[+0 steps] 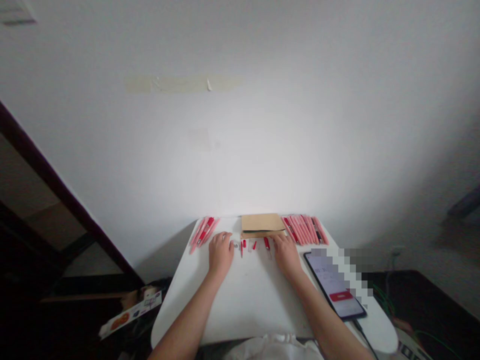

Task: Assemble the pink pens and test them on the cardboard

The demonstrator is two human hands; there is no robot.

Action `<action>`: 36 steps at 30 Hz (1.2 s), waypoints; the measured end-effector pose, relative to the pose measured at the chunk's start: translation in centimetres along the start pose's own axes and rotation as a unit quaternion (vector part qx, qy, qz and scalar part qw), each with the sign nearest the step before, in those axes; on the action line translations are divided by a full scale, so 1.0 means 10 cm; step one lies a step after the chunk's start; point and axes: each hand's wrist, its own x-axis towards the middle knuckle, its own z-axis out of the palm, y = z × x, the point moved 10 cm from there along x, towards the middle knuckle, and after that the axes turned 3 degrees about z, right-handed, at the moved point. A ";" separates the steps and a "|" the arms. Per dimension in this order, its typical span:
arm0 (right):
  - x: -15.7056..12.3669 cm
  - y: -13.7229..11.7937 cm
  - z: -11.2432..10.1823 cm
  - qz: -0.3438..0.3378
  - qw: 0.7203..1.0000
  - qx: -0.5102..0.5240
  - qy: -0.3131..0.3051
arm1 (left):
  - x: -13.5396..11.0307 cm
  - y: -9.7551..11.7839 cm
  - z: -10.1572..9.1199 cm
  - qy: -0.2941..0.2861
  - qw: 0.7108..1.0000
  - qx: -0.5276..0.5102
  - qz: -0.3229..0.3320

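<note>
My left hand [221,254] rests on the white table with its fingers apart and nothing visible in it. Just right of its fingertips lie small pen parts: a thin red-tipped refill [242,249], a short red piece [244,243] and another red piece [254,245]. My right hand [287,254] lies palm down with fingers stretched out, beside a red pen barrel section [267,243]. Its fingertips are close to the front edge of a brown notebook [262,223]; whether they touch it I cannot tell.
Several pink and red pens [204,232] lie at the back left of the table [247,300]. A longer row of pens [304,230] lies at the back right. A phone [333,287] with a cable sits by my right forearm. Behind the table stands a white wall [255,150].
</note>
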 end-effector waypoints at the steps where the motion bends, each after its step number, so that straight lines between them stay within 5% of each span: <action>1: 0.00 0.00 0.00 0.004 1.000 0.002 -0.007 | 0.00 -0.01 0.02 -0.013 1.000 0.004 -0.004; 17: 0.00 -0.03 -0.06 0.008 1.000 0.013 0.015 | 0.01 0.00 0.12 -0.063 0.997 0.036 -0.006; 23: -0.02 -0.21 -0.13 -0.047 0.995 0.080 0.041 | 0.02 0.00 0.11 -0.066 0.997 0.032 -0.011; 36: -0.09 -0.55 -0.01 -0.092 0.993 0.053 -0.044 | 0.02 -0.02 0.14 -0.073 0.997 0.035 -0.013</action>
